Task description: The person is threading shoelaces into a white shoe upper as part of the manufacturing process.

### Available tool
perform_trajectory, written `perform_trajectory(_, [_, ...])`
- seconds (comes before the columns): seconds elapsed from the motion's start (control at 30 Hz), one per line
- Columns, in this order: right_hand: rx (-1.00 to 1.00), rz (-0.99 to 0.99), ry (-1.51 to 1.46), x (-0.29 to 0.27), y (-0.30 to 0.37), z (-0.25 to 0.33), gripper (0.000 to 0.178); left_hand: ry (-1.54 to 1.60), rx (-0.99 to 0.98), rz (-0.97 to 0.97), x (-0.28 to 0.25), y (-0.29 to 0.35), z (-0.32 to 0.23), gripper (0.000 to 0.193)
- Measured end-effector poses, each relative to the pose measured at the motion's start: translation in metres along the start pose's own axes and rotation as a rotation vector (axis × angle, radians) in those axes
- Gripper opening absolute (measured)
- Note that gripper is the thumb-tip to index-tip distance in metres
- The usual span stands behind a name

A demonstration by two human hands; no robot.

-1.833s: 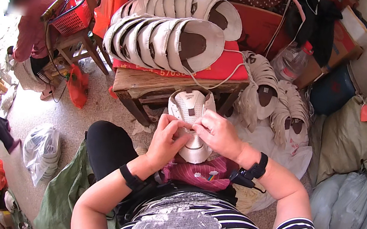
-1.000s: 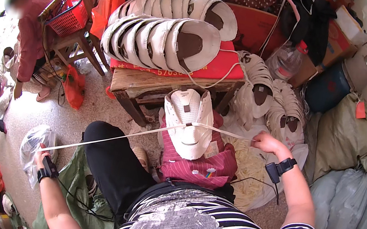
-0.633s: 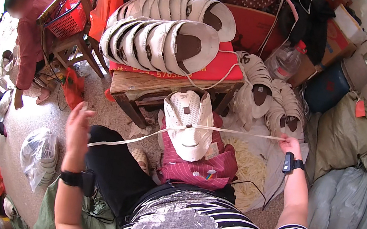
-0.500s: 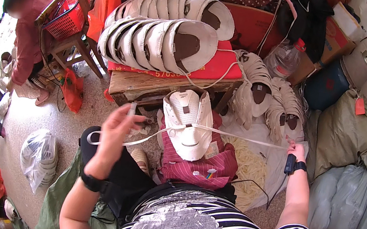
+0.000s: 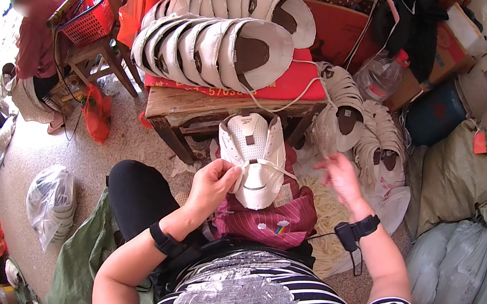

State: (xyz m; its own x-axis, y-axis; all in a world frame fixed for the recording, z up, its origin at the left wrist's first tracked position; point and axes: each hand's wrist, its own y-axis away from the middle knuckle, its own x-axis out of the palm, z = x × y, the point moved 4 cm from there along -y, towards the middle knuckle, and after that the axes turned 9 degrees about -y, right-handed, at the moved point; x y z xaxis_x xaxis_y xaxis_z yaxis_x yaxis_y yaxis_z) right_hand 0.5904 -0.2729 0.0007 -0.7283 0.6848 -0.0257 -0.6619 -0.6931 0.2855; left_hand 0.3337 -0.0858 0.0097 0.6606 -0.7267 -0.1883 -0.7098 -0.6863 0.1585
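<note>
A white shoe upper (image 5: pixel 251 142) with a perforated tongue lies on a dark red striped cloth (image 5: pixel 280 219) in my lap, its toe toward me. A white shoelace (image 5: pixel 279 169) crosses its front, and a loose part trails off to the right. At the shoe's left side my left hand (image 5: pixel 212 187) is closed, thumb and fingertips pinching the lace. My right hand (image 5: pixel 345 180) is raised to the right of the shoe, apart from it, with fingers loosely spread and slightly blurred. Nothing shows in it.
Stacked white shoe uppers (image 5: pixel 209 49) lie on a red-covered wooden bench (image 5: pixel 180 109) ahead. More uppers (image 5: pixel 347 115) stand at its right, beside a clear plastic jug (image 5: pixel 379 78). Filled sacks (image 5: pixel 463 266) line the right side. A person (image 5: pixel 43 22) sits at the far left.
My left hand has moved right and down, from holding the lace end out to the shoe's side. My right hand has come in leftward, and the lace stretched to it has gone slack.
</note>
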Motion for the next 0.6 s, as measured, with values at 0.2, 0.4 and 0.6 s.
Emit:
perform_trajectory(0.2, [-0.267,0.3,0.066,0.092,0.015,0.047,0.011,0.147,-0.125,0.011,0.005,-0.001,-0.002,0.023])
perform_trajectory(0.4, [-0.172,0.399,0.292,0.105,0.001,0.057,0.016,0.133,-0.107,-0.014,0.006,-0.009,-0.005,0.021])
perform_trajectory(0.6, [-0.382,0.343,0.841,0.126,0.011,0.095,0.016,-0.705,0.36,-0.051,-0.014,-0.011,-0.052,0.016])
